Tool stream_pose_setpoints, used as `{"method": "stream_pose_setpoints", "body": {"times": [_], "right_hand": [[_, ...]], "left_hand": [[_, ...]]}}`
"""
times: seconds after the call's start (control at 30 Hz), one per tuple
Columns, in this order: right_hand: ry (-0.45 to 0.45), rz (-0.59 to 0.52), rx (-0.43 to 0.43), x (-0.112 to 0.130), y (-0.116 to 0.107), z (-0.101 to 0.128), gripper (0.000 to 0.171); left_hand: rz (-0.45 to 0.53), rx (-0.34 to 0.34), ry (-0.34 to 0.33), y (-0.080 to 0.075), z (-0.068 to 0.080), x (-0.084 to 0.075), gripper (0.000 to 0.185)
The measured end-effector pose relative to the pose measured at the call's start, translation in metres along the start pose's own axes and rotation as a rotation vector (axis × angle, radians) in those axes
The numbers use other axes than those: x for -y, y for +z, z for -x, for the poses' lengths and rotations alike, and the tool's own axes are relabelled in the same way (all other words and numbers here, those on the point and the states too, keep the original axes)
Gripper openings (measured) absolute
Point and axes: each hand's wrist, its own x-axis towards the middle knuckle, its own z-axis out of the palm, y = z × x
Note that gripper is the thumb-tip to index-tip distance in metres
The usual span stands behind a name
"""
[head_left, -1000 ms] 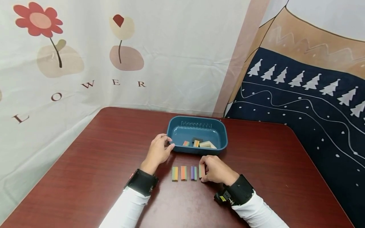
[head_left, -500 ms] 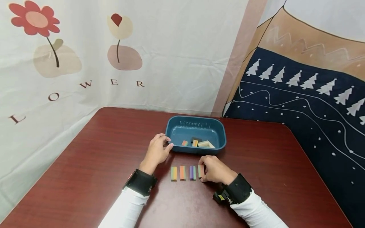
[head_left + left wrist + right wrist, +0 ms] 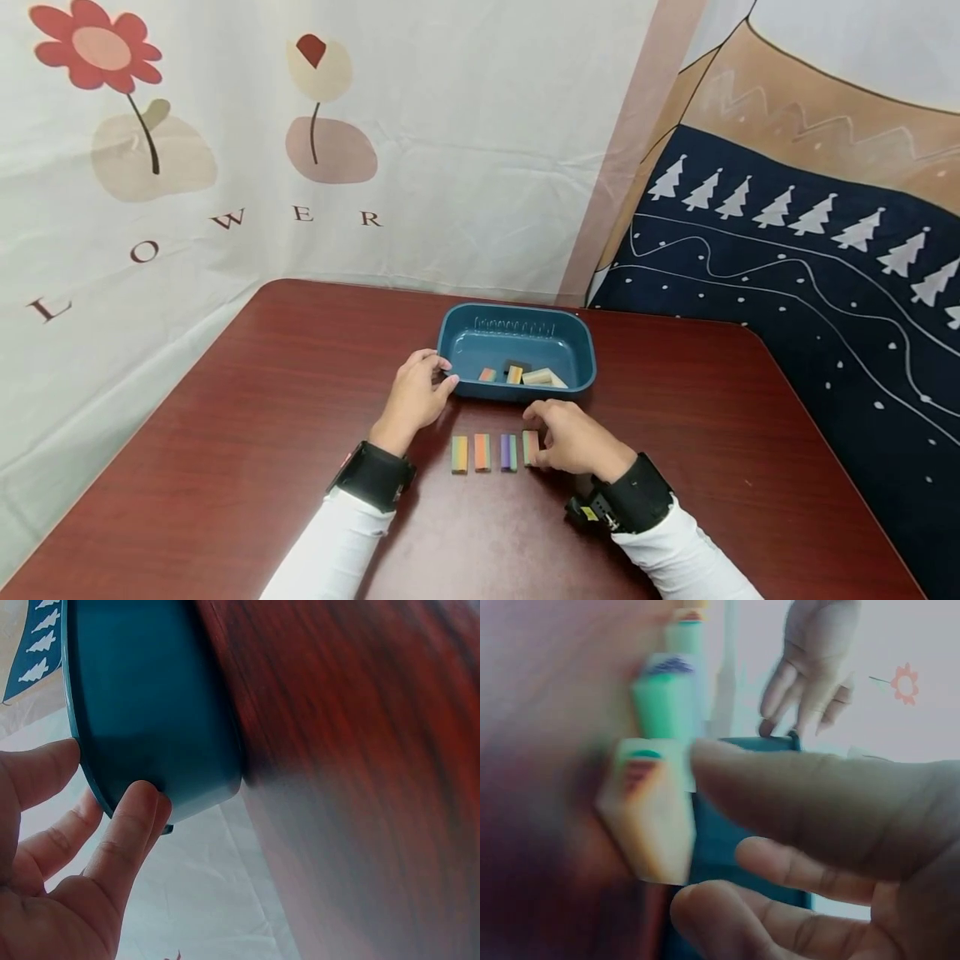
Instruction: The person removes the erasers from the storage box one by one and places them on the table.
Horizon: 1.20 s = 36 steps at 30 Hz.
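Four small striped blocks lie in a row on the dark red table (image 3: 262,400). The rightmost block (image 3: 530,447) (image 3: 649,817) sits just left of my right hand (image 3: 542,427) (image 3: 697,840), whose thumb and fingers are spread apart and hold nothing. The wrist view is too blurred to show whether a fingertip touches the block. The other blocks are the purple one (image 3: 508,452), the orange one (image 3: 482,452) and the green-orange one (image 3: 460,454). My left hand (image 3: 441,381) (image 3: 105,787) rests with fairly straight fingers against the left corner of the teal tray (image 3: 517,312) (image 3: 150,690).
Several more small blocks (image 3: 525,376) lie inside the tray. A flowered curtain (image 3: 225,167) hangs behind the table and a dark blue cloth with white trees (image 3: 787,275) hangs to the right. The table's edges run close on the left and right.
My right hand has let go of the rightmost block and its fingers have lifted and spread. The block stays in the row. My left hand has not moved.
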Motion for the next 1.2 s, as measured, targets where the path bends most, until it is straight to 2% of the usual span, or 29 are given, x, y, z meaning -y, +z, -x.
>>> {"method": "stream_pose_setpoints", "body": {"times": [0.3, 0.43, 0.57, 0.73, 1.03, 1.2], "right_hand": [[-0.05, 0.001, -0.116, 0.0, -0.025, -0.007, 0.036], [-0.034, 0.014, -0.13, -0.001, -0.044, -0.016, 0.033], [-0.016, 0.061, -0.108, -0.003, -0.064, -0.03, 0.031], [0.023, 0.156, -0.021, -0.006, -0.082, -0.054, 0.031], [0.118, 0.34, 0.287, -0.01, -0.095, -0.097, 0.032], [0.167, 0.409, 0.414, -0.014, -0.094, -0.116, 0.027]], "left_hand": [[-0.004, -0.003, -0.003, 0.001, 0.0, 0.0, 0.022], [-0.002, -0.001, 0.004, 0.002, 0.001, 0.0, 0.022], [-0.006, -0.006, 0.006, 0.002, 0.0, 0.0, 0.021], [-0.008, -0.01, 0.003, 0.0, 0.0, 0.0, 0.02], [-0.002, -0.007, 0.0, 0.001, 0.001, 0.0, 0.021], [-0.001, -0.01, 0.003, 0.001, 0.001, 0.0, 0.021]]}}
